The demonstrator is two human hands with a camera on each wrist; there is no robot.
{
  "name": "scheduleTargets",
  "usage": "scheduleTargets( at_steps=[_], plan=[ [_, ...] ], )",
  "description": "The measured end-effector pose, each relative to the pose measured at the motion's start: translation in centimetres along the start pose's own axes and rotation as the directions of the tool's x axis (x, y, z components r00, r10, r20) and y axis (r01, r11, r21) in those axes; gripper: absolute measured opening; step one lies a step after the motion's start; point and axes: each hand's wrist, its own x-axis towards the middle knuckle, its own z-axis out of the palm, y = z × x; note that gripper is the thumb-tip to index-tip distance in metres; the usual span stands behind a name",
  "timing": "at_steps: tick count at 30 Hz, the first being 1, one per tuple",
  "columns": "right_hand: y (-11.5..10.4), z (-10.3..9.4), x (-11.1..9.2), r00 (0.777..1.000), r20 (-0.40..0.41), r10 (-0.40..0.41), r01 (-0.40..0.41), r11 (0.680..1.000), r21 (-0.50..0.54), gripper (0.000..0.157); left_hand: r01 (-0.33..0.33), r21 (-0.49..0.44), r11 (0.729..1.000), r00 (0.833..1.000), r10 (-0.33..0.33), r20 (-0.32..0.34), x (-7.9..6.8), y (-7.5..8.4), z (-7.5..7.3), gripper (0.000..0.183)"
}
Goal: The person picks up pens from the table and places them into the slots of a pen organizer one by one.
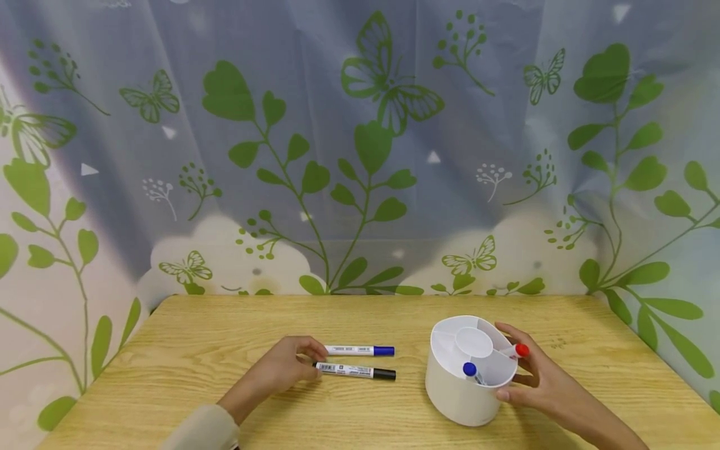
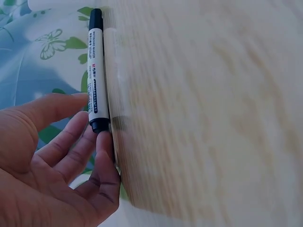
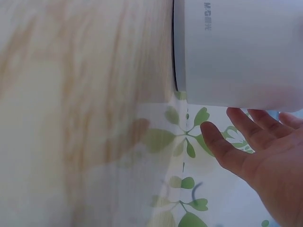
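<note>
A black-capped whiteboard marker (image 1: 354,371) and a blue-capped marker (image 1: 360,350) lie side by side on the table, caps to the right. At their left ends is my left hand (image 1: 289,364), thumb by the black marker and fingers by the blue one. In the left wrist view its thumb and fingers are spread around the end of the black marker (image 2: 97,71). My right hand (image 1: 534,372) holds the right side of a white pen holder (image 1: 464,394), thumb in front and fingers behind. A red-capped marker (image 1: 520,350) and a blue-capped one (image 1: 469,370) stand in it.
The pen holder has several compartments around a round middle one. Underneath is a wood-grain table (image 1: 225,325). A curtain (image 1: 315,187) printed with green leaves and butterflies hangs along the table's back and sides.
</note>
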Motion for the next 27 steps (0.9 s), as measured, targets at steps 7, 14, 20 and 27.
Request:
scheduleTargets(
  at_steps=[7, 14, 20, 27],
  plan=[
    [-0.29, -0.12, -0.21, 1.0, 0.012, 0.025, -0.025, 0.999, 0.026, 0.095, 0.0, 0.014, 1.0, 1.0, 0.0, -0.007, 0.19, -0.18, 0.18, 0.03],
    [-0.33, -0.16, -0.24, 1.0, 0.021, 0.017, -0.018, 0.999, 0.03, 0.094, -0.047, 0.06, 0.997, 0.999, 0.047, 0.0, 0.24, -0.16, 0.38, 0.028],
    [-0.41, -0.16, -0.22, 1.0, 0.026, 0.018, -0.019, 0.999, 0.039, 0.094, -0.082, 0.111, 0.99, 0.996, 0.079, 0.035, 0.14, -0.08, 0.43, 0.025],
    [-0.38, -0.06, -0.16, 1.0, -0.016, 0.008, -0.008, 1.0, 0.005, 0.091, -0.124, 0.173, 0.977, 0.989, 0.107, 0.101, -0.2, 0.04, 0.47, 0.02]
  ],
)
